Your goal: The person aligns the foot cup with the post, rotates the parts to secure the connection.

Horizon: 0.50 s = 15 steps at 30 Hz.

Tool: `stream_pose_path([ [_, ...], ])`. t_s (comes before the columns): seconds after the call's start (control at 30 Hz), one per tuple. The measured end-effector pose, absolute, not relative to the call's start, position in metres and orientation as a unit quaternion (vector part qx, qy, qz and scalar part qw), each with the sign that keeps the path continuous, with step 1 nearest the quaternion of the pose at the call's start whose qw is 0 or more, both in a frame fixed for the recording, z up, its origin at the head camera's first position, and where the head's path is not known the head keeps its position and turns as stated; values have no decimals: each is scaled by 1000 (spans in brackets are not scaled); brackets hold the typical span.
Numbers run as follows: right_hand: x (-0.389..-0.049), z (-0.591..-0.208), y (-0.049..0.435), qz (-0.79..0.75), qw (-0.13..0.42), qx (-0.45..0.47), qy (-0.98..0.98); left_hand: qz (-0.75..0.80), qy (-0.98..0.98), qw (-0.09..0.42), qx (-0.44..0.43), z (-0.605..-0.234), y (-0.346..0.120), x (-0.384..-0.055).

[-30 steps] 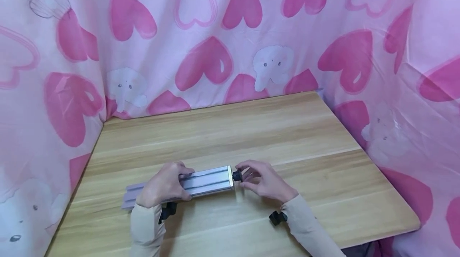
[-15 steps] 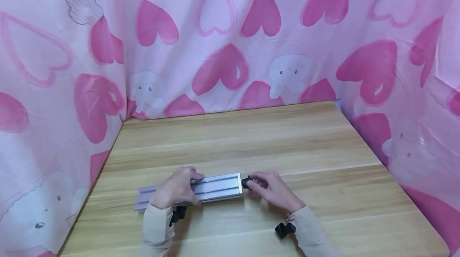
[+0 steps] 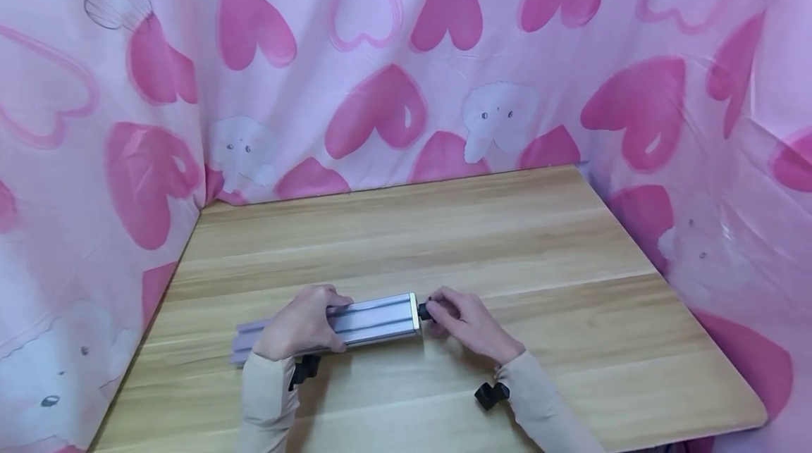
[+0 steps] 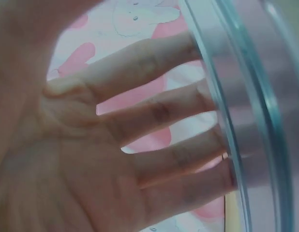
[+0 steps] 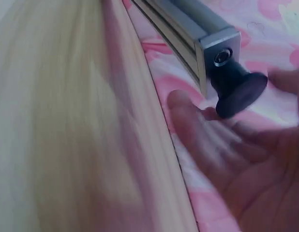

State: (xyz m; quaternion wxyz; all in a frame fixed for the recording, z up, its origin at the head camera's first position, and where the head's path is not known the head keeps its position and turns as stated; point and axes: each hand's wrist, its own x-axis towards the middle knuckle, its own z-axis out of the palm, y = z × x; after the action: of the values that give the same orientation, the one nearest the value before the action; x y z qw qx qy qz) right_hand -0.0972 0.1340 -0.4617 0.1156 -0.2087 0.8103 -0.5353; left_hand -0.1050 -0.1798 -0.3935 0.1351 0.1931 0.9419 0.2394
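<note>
A silvery grooved aluminium profile (image 3: 374, 319) lies across my left hand's grip, with a pale end plate (image 3: 415, 312) at its right end. My left hand (image 3: 301, 323) holds it from above, thumb on the near side and fingers over the far side. In the left wrist view the fingertips reach behind the profile (image 4: 256, 96). A black flared knob (image 5: 244, 94) sticks out of the end plate, beside a round hole. My right hand (image 3: 472, 323) has thumb and fingers curled round this knob; in the right wrist view these fingers are blurred.
Both hands work above a wood-grain table (image 3: 507, 241). A pink curtain (image 3: 380, 108) with hearts encloses its back and sides. Black camera mounts (image 3: 491, 394) sit on both wrists, below the beige sleeves (image 3: 545, 411).
My right fingers, spread around the knob a second ago, have closed in on it. The left hand keeps its hold on the profile; the head view shifts slightly.
</note>
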Motion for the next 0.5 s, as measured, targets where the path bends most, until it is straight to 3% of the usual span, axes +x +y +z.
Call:
stream_pose_path([
  [0.3, -102, -460, 143, -511, 1, -322, 797, 255, 931, 160, 209, -392, -187, -109],
  [0.5, -104, -456, 144, -518, 29, -278, 808, 252, 933, 164, 199, -392, -182, -112],
])
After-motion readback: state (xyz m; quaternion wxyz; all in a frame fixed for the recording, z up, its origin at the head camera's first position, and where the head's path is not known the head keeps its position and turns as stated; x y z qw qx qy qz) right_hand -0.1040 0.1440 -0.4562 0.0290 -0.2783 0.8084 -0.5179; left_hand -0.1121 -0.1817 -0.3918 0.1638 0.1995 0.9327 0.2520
